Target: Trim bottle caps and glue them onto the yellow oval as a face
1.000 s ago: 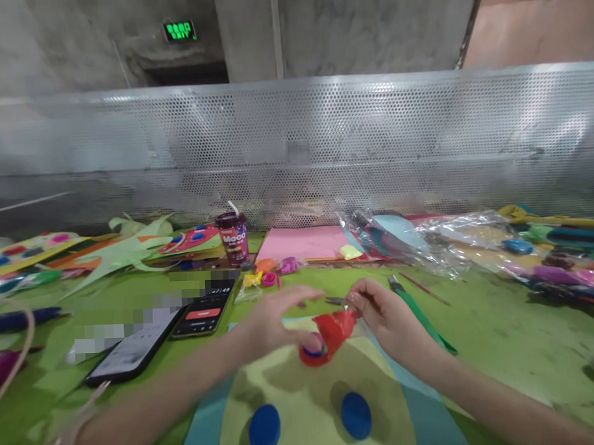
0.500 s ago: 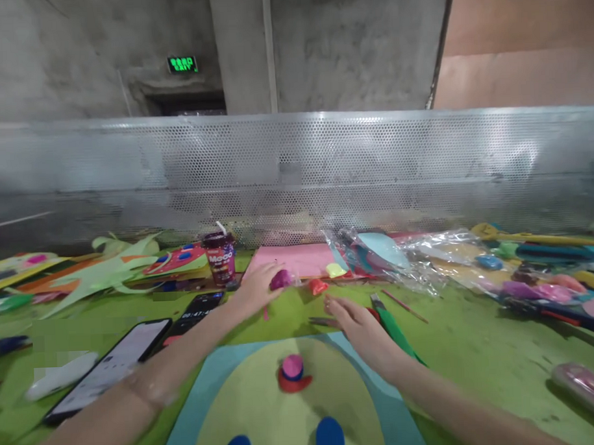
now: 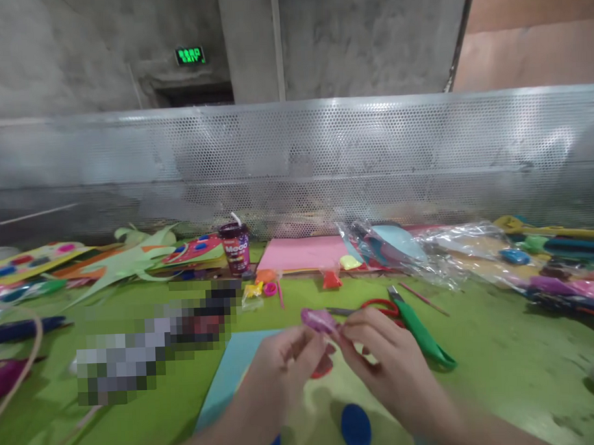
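Observation:
Pinched between my left hand point(image 3: 285, 362) and my right hand point(image 3: 386, 352) is a small clear packet of purple clay point(image 3: 316, 320), held up in front of me. Both sets of fingertips meet at the packet's near end. Beneath my hands lies a light blue sheet point(image 3: 224, 368) bearing a large pale yellow-green round point(image 3: 323, 423). A blue oval point(image 3: 355, 428) sits on the round, and part of a second one shows by my left wrist. A red piece point(image 3: 323, 371) on the round is mostly hidden behind my left fingers.
Red-handled scissors point(image 3: 380, 305) and a green-handled cutter point(image 3: 422, 332) lie just beyond my right hand. Farther back are a red clay packet point(image 3: 331, 280), a yellow lump point(image 3: 350, 263), pink paper point(image 3: 302, 253) and a drink cup point(image 3: 236, 250). A perforated metal panel point(image 3: 295, 164) borders the table.
My left hand has brought the purple clay packet back from near the pink paper. My right hand has come in from beside the scissors, and both now grip the packet over the sheet.

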Demonstrator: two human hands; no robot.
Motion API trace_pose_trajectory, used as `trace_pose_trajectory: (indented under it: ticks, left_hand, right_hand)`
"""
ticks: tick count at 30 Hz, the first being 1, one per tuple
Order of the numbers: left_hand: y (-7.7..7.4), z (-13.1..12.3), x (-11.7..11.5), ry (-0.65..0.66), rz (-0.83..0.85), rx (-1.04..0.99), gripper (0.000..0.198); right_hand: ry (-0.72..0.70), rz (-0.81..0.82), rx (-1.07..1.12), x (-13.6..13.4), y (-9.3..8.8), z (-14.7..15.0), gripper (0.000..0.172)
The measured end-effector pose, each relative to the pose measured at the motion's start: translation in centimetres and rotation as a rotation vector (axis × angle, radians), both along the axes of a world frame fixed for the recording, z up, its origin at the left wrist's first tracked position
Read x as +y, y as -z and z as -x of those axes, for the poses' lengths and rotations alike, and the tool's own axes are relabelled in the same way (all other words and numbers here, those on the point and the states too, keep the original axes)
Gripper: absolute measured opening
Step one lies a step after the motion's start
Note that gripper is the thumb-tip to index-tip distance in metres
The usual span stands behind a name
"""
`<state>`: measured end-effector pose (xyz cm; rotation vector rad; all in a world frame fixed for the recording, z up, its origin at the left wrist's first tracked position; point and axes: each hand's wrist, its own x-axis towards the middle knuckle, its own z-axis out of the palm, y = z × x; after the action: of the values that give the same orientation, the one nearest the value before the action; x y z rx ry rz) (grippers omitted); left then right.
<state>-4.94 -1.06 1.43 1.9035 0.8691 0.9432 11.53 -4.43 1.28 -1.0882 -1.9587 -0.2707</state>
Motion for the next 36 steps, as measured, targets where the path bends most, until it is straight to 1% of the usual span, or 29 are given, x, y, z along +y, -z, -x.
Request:
trace_pose_trajectory:
  ticks: [2,4,6,8,9,12,15,17,19,22,25,28,33,34,36]
  left_hand:
    - [-0.2,0.1,-0.6,0.021,0.110,-0.081,0.031]
    - [-0.2,0.2,-0.7,0.021,0.173,-0.135,0.030]
    - [-0.2,0.2,-0.4,0.085,0.242,-0.166,0.029]
    - [-0.1,0.2,-0.1,0.157,0.293,-0.194,0.026]
    - [0.0,0.2,0.0,0.167,0.308,-0.204,0.026]
    - [0.3,0.1,0.3,0.128,0.289,-0.188,0.027]
    - [0.8,0.2,0.3,0.107,0.248,-0.144,0.025]
    - [1.1,0.3,0.2,0.098,0.244,-0.131,0.022]
    - [1.2,0.4,0.0,0.084,0.233,-0.112,0.020]
    - [1.0,0.5,-0.2,0.051,0.170,-0.049,0.023]
    - [0.8,0.7,-0.2,0.023,0.073,0.010,0.026]
    - [0.8,0.7,-0.3,0.003,-0.035,0.071,0.025]
    - [1.0,0.4,-0.9,-0.026,-0.215,0.216,0.024]
    - [1.1,0.3,-1.0,-0.025,-0.248,0.234,0.023]
    - [1.1,0.3,-0.9,-0.027,-0.342,0.253,0.022]
  right_hand:
    - [0.006,-0.178,-0.179,-0.8,-0.4,0.5,0.015]
    - [0.009,-0.253,-0.279,-1.2,-0.6,0.8,0.018]
    - [0.006,-0.277,-0.331,-1.1,-0.7,0.6,0.018]
    - [-0.005,-0.253,-0.350,-0.7,-0.7,0.3,0.017]
    - [-0.019,-0.226,-0.343,-0.5,-0.6,0.1,0.016]
    - [-0.081,-0.135,-0.303,0.0,-0.1,-0.1,0.019]
    - [-0.055,-0.062,-0.206,0.1,0.4,0.1,0.019]
    - [-0.041,-0.053,-0.160,0.1,0.6,0.4,0.017]
    - [-0.054,-0.058,-0.137,0.0,0.6,0.7,0.014]
    - [-0.076,-0.017,-0.106,-0.3,0.4,1.0,0.014]
    - [-0.093,0.046,-0.060,-0.7,0.3,1.2,0.019]
    - [-0.097,0.062,-0.014,-0.7,0.3,1.1,0.019]
    - [0.046,0.036,0.048,0.0,0.0,0.7,0.016]
    - [0.065,0.029,0.057,0.1,0.0,0.6,0.017]
    - [0.057,0.016,0.084,0.2,0.0,0.5,0.016]
